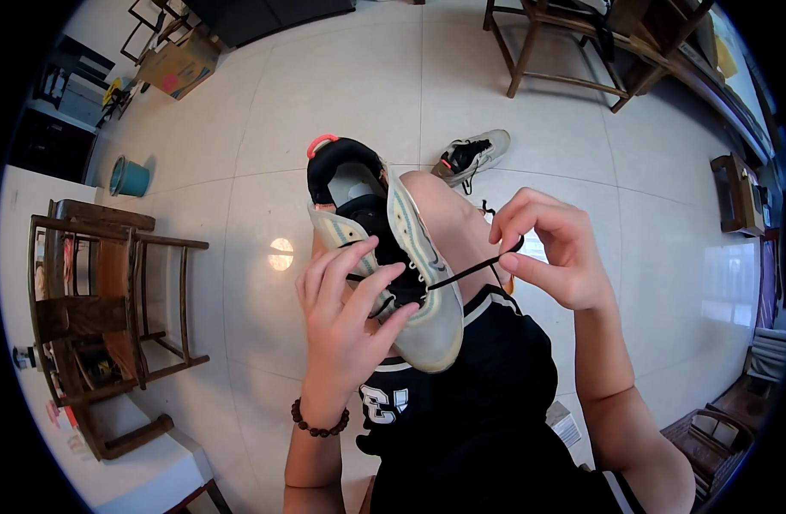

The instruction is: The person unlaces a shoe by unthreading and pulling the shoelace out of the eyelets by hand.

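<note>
A pale sneaker (425, 330) with a black lining and a red heel loop rests over my lap, its toe towards me. Across its tongue and lace area lies my left hand (346, 300), fingers spread and touching the shoe. My right hand (543, 248) is to the right of the shoe, thumb and fingers pinching a black lace (470, 275). The lace runs taut from the eyelets near the toe to those fingers. More black lace loops show at the left eyelets, partly hidden by my left hand.
A second sneaker (477, 157) lies on the tiled floor ahead. Wooden chairs stand at the left (84, 317) and upper right (564, 77). A teal bucket (130, 177) and a cardboard box (180, 65) are at the upper left.
</note>
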{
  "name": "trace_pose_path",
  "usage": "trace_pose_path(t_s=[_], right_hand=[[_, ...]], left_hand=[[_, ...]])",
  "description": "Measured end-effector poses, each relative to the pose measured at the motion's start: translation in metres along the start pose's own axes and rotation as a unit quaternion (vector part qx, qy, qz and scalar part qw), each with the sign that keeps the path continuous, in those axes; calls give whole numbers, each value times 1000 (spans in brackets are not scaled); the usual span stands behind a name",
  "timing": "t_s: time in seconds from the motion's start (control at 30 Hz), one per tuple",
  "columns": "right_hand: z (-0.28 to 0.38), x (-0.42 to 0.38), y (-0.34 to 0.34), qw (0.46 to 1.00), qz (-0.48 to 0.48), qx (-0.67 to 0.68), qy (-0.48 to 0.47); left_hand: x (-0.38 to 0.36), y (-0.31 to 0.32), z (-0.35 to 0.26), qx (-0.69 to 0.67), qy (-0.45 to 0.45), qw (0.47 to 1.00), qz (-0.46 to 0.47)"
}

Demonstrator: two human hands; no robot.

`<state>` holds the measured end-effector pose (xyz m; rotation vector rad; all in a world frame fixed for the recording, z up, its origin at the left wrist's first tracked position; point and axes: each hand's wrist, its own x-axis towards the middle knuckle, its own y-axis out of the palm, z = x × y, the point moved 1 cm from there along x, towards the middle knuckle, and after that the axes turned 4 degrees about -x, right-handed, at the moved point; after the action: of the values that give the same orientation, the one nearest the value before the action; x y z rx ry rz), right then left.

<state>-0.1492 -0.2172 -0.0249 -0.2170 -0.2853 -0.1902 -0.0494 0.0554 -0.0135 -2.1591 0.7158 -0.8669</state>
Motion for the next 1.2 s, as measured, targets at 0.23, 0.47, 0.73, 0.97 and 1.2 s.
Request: trace_pose_path(t_s=[0.23, 0.47, 0.73, 0.97, 1.2], right_hand=[[6, 1, -25, 994, -77, 84, 0], [-2, 10, -80, 979, -147, 118, -78], [-47, 27, -122, 947, -321, 22, 7], [-67, 16, -154, 905, -424, 19, -17], [-67, 28, -191, 889, -458, -10, -12]], left_hand=[[-7, 10, 5, -32, 20, 998, -50], [-9, 8, 13, -15, 30, 999, 24], [-9, 4, 14, 14, 36, 998, 44], [-9, 2, 9, 69, 37, 996, 52], [-8, 2, 10, 67, 41, 995, 56]])
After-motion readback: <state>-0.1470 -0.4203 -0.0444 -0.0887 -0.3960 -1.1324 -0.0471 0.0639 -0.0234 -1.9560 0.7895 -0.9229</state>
